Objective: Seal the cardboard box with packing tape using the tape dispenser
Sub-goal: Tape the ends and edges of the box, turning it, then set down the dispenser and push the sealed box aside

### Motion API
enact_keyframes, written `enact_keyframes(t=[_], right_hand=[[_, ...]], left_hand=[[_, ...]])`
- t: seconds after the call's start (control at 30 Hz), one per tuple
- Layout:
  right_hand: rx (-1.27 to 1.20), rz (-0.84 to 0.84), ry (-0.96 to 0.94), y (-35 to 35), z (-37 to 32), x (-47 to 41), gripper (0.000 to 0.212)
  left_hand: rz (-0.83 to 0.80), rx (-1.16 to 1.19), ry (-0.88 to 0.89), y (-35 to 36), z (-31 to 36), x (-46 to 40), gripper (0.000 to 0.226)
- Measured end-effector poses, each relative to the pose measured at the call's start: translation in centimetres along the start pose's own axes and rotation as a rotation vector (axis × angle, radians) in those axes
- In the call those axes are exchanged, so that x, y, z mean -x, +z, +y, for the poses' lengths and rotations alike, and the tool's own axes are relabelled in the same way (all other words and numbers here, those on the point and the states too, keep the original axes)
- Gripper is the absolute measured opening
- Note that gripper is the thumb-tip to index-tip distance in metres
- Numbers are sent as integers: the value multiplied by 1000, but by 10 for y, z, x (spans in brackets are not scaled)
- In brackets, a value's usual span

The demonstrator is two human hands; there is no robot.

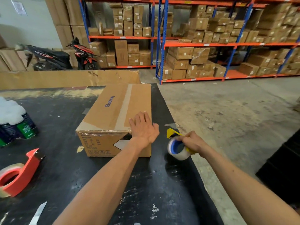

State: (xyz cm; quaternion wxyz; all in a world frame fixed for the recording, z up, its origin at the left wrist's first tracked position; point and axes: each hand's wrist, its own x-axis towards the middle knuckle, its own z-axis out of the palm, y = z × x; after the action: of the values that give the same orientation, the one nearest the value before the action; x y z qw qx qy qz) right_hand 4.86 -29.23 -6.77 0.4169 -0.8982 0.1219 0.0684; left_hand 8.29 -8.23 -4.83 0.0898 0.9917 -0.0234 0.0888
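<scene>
Cardboard box (116,117) sits mid-table under the flat, spread left hand (143,128); right hand (192,141) grips the yellow tape dispenser (177,146) just right. Keep pressing the flaps, start tape on the near face.

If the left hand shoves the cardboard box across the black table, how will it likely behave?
The cardboard box is broad, low and flat-bottomed, so it should slide rather than tip. The black table looks smooth and glossy, so friction is probably low. The left hand lies flat on the near top edge; the taped flaps should stay stiff.
</scene>
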Motion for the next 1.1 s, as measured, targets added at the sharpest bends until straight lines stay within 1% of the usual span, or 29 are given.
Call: enact_keyframes(t=[0.07, 0.17, 0.23, 0.3, 0.4, 0.47, 0.5, 0.53, 0.6, 0.67, 0.7, 0.77, 0.8, 0.83, 0.87, 0.9, 0.97, 1.03, 1.1], right_hand=[[4, -15, 32, 12, 11, 0, 41], [132, -1, 51, 30, 23, 3, 41], [242, 28, 73, 38, 29, 3, 46], [301, 69, 97, 42, 34, 2, 50], [356, 87, 135, 45, 37, 2, 50], [459, 103, 120, 43, 25, 3, 50], [498, 132, 65, 41, 15, 0, 51], [485, 161, -22, 38, 3, -5, 54], [415, 162, -233, 32, -29, -24, 65], [510, 112, -441, 27, -62, -48, 77], [594, 80, -535, 28, -78, -60, 78], [751, -32, -699, 35, -101, -79, 70], [804, -100, -751, 40, -108, -84, 64], [824, -150, -790, 46, -111, -88, 59], [807, -164, -829, 53, -112, -88, 56], [769, -141, -879, 62, -113, -85, 53], [678, -34, -978, 83, -115, -73, 51], [626, 90, -1088, 110, -120, -59, 52], [618, 177, -1190, 126, -126, -51, 47]], left_hand=[[-51, -32, -55, -1, 1, 0, 75], [-121, -93, -59, -2, 2, 0, 71], [-142, -117, -48, -3, 1, -1, 69], [-162, -129, -42, -4, 1, -1, 68], [-165, -136, -28, -3, 1, -2, 68], [-160, -135, -24, -3, 0, -2, 68], [-162, -135, -21, -3, 0, -2, 68], [-167, -135, -17, -3, -2, -2, 68], [-175, -147, -3, -4, -5, 0, 68], [-183, -163, 26, -8, -9, 5, 68], [-186, -167, 47, -9, -12, 8, 68], [-173, -186, 100, -11, -23, 13, 67], [-167, -201, 129, -13, -32, 15, 67], [-170, -206, 156, -17, -43, 16, 68], [-182, -197, 177, -22, -56, 17, 68], [-205, -176, 181, -28, -71, 17, 70], [-248, -133, 136, -37, -99, 17, 80], [-267, -163, 9, -42, -126, 19, 96], [-299, -191, -90, -43, -147, 21, 106]])
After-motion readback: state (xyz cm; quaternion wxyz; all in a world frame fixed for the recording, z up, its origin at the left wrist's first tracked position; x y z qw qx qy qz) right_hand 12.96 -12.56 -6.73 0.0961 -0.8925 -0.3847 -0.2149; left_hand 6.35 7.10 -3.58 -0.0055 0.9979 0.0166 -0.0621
